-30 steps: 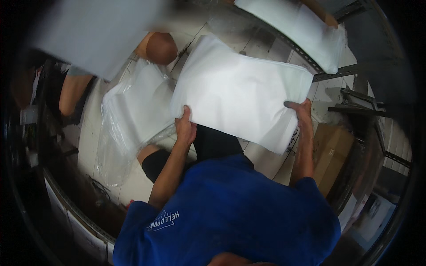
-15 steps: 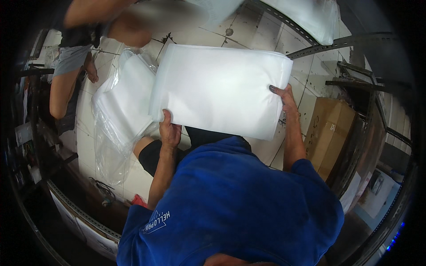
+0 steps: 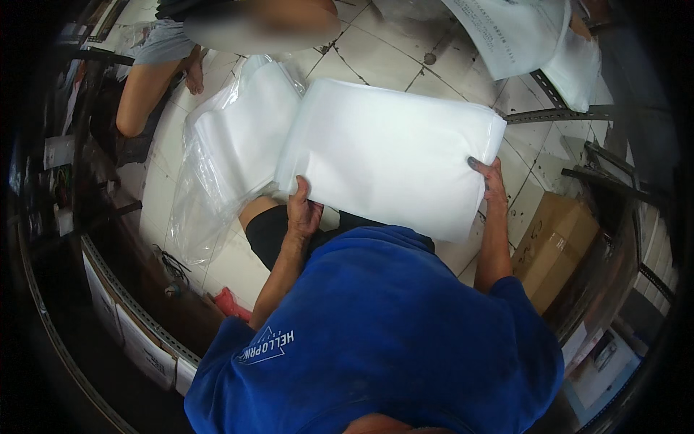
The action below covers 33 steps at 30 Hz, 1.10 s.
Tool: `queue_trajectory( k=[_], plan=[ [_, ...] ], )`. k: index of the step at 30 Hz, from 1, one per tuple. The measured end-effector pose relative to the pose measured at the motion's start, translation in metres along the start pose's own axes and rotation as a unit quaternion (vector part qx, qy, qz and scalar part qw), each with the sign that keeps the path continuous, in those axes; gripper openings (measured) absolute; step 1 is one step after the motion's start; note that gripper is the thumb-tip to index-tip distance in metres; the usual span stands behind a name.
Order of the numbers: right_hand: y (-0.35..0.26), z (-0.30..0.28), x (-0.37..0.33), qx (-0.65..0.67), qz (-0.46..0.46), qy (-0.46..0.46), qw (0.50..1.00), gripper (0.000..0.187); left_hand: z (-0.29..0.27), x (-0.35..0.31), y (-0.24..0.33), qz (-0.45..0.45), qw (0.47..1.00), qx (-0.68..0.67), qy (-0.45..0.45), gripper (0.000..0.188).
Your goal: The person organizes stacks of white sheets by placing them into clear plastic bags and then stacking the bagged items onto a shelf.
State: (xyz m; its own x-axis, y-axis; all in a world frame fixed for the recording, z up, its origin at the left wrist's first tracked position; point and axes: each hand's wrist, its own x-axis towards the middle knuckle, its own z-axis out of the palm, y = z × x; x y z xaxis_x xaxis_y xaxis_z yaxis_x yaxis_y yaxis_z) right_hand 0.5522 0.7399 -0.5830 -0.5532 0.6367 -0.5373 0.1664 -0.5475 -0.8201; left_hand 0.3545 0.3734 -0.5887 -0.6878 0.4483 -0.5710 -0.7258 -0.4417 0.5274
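The left hand (image 3: 303, 211) grasps the near edge of the stack (image 3: 390, 155) by its left corner, the right hand (image 3: 493, 182) its right edge, over the floor (image 3: 372, 54). A box (image 3: 555, 246) lines the floor's right edge; a bag (image 3: 194, 228) lies left; tiles show beyond.

The flr (image 3: 387, 45) is laid in pale tiles, w/ dark joints & blackened patches (image 3: 328, 49) seen btwn them; a round dark spot (image 3: 429, 58) is noted toward the far side. The L side is lined w/ dark metal shelving (image 3: 108, 57); pale boxes (image 3: 148, 354) are kept along its perforated rail (image 3: 130, 309). On the R, more metal racking (image 3: 607, 113) is seen, partly lost in shadow, w/ a brown cardboard box (image 3: 557, 242) placed beside it. Mid-flr is brightly lit; the outer edges are left v. dark.
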Motion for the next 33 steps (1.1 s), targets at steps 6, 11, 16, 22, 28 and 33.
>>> queue_trajectory(
  k=[6, 11, 16, 22, 28, 33],
  plan=[
    [-0.024, 0.028, -0.018, -0.068, -0.047, -0.034, 0.996, 0.047, -0.015, -0.003, -0.003, -0.016, 0.998, 0.037, 0.050, 0.051],
    [-0.052, 0.032, -0.035, -0.058, -0.038, -0.057, 0.996, 0.053, 0.020, -0.008, 0.006, 0.018, 0.998, 0.065, -0.010, 0.051],
    [-0.082, 0.031, -0.054, -0.010, -0.105, 0.011, 0.994, 0.044, 0.050, -0.003, 0.018, 0.046, 0.995, 0.043, -0.073, 0.051],
    [-0.105, 0.031, -0.060, -0.011, -0.165, -0.057, 0.985, 0.042, 0.074, 0.004, 0.028, 0.066, 0.990, 0.047, -0.113, 0.050],
    [-0.100, 0.023, -0.061, -0.023, -0.160, -0.049, 0.986, 0.042, 0.076, 0.012, 0.018, 0.049, 0.992, 0.041, -0.110, 0.049],
    [-0.095, 0.012, -0.060, -0.042, -0.140, -0.031, 0.989, 0.044, 0.079, 0.023, 0.012, 0.018, 0.993, 0.051, -0.100, 0.049]
  ],
)
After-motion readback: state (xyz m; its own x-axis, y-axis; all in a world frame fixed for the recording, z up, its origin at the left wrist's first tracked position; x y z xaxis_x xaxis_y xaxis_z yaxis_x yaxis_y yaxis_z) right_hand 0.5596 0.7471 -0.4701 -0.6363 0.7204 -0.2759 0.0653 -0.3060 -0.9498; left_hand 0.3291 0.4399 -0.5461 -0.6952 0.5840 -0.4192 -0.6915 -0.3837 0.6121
